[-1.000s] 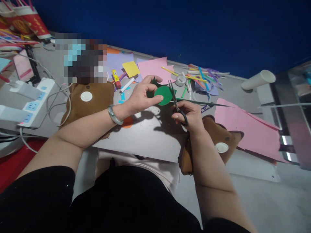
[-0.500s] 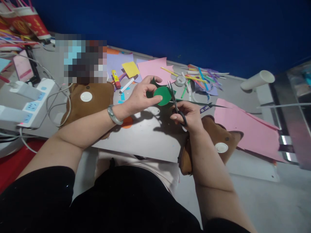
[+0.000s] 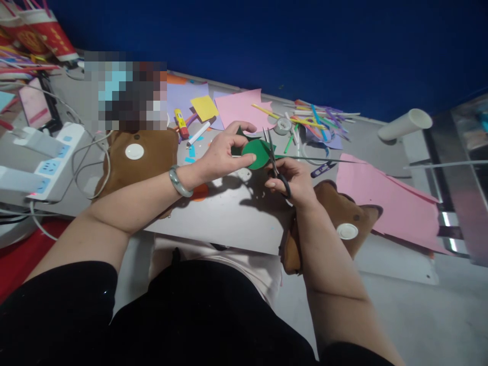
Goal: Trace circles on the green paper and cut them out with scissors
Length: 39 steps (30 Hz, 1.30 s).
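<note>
Between thumb and fingers, my left hand (image 3: 224,152) pinches green paper (image 3: 257,152) that has a rounded front edge. Darker green paper with jagged edges shows behind the rounded part, and a thin green strip trails off to the right. My right hand (image 3: 293,178) grips black-handled scissors (image 3: 280,175), whose blades point up and away at the right edge of the green paper. An orange paper piece (image 3: 200,192) lies on the table below my left wrist.
Brown cushion-like pouches (image 3: 143,162) lie beside each forearm. A glue stick (image 3: 181,123), a white marker (image 3: 199,134), pink paper (image 3: 244,109), a tape roll (image 3: 282,126) and colored sticks lie farther back. A power strip (image 3: 57,162) with cords is at left, a white tube (image 3: 404,125) at right.
The green paper has tilted flatter and the scissors have shifted slightly, with their blades now over the paper's right edge. Both hands keep their hold.
</note>
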Each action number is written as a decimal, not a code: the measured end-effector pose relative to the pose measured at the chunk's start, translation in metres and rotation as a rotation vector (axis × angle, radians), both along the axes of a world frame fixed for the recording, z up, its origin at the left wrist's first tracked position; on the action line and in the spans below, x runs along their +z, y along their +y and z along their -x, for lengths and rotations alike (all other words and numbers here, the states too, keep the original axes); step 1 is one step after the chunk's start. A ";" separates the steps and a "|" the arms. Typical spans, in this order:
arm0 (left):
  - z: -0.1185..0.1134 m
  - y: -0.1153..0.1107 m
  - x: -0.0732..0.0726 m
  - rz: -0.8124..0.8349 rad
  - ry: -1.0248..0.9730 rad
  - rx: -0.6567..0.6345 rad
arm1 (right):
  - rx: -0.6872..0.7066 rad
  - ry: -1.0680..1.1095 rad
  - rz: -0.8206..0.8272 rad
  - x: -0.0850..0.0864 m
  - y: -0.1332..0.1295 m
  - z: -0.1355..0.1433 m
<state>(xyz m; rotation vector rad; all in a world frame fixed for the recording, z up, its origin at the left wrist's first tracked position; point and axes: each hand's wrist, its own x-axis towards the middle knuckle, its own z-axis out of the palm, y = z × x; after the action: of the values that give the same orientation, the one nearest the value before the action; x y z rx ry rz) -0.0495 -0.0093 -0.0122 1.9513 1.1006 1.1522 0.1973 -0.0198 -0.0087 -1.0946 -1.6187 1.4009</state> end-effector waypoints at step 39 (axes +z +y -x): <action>0.003 0.002 0.000 -0.030 0.008 0.015 | -0.027 -0.005 -0.032 0.002 0.000 -0.002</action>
<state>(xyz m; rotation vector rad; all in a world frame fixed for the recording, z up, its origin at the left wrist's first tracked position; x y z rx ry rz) -0.0525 -0.0069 -0.0123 1.9747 1.1104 1.1763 0.1997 -0.0200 -0.0068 -1.0977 -1.6186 1.3516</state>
